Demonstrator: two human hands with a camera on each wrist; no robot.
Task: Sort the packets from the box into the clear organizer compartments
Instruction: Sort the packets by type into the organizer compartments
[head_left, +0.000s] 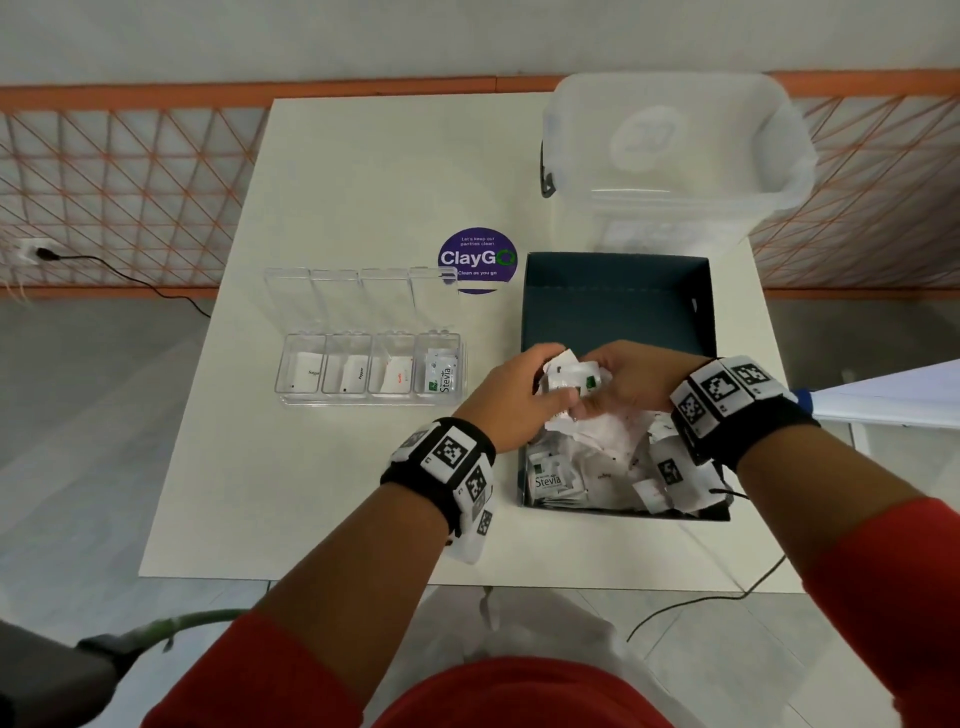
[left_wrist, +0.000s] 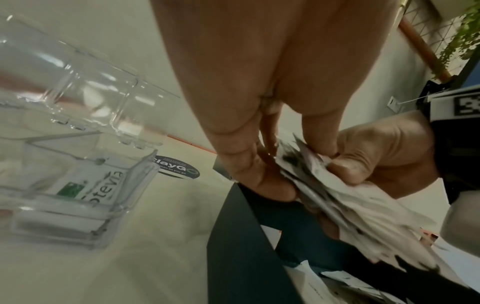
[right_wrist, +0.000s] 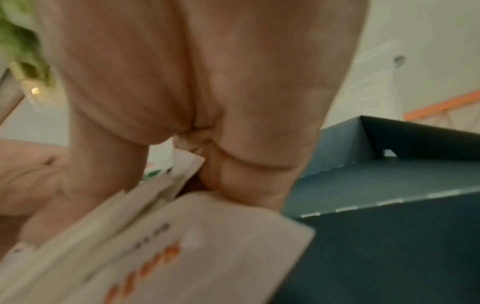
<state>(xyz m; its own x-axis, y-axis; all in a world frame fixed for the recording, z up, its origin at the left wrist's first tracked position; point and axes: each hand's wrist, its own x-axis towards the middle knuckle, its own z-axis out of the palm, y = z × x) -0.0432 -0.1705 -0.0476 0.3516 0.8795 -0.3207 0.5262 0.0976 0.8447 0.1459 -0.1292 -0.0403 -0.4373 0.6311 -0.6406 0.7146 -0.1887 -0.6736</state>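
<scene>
Both hands hold packets (head_left: 569, 382) over the box (head_left: 618, 306).
Left hand (head_left: 511, 397) and right hand (head_left: 641, 379) pinch the bunch; the organizer (head_left: 370, 370) shows "Stevia", the sticker (head_left: 478, 258) "ClayGo".

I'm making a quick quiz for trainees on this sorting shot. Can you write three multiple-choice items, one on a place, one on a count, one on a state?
1. Where does the Stevia packet lie in the organizer?
A. far-left compartment
B. far-right compartment
C. on the lid

2. How many compartments does the organizer have?
A. two
B. four
C. six

3. What are the hands doing?
A. both hold a bundle of packets over the box
B. both rest flat on the table
C. one closes the organizer lid

Answers:
1 B, the green-marked packet sits in the compartment nearest the box.
2 B, four cells stand in a row, each with a packet.
3 A, the left hand and right hand grip the bundle between them.
</scene>
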